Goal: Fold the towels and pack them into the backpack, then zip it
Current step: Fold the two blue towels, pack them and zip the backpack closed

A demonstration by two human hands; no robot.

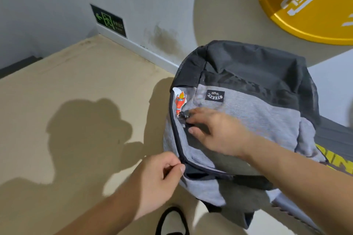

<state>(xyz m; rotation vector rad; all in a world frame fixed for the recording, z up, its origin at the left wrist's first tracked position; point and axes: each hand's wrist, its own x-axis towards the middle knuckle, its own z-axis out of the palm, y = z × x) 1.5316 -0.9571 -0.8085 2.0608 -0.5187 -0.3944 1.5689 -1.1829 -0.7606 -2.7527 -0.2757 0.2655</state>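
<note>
A grey and black backpack lies on the floor at the right, with a rocket sticker and a small black label on its grey front. My left hand pinches the backpack's edge beside the dark zipper line at the lower left corner. My right hand lies over the grey front, its fingertips on the black zipper pull. No towel shows; the inside of the backpack is hidden.
Beige floor spreads to the left, crossed by shadows. A grey wall with an exit sign stands behind. A large yellow disc hangs at the top right. A black strap loop lies near the bottom edge.
</note>
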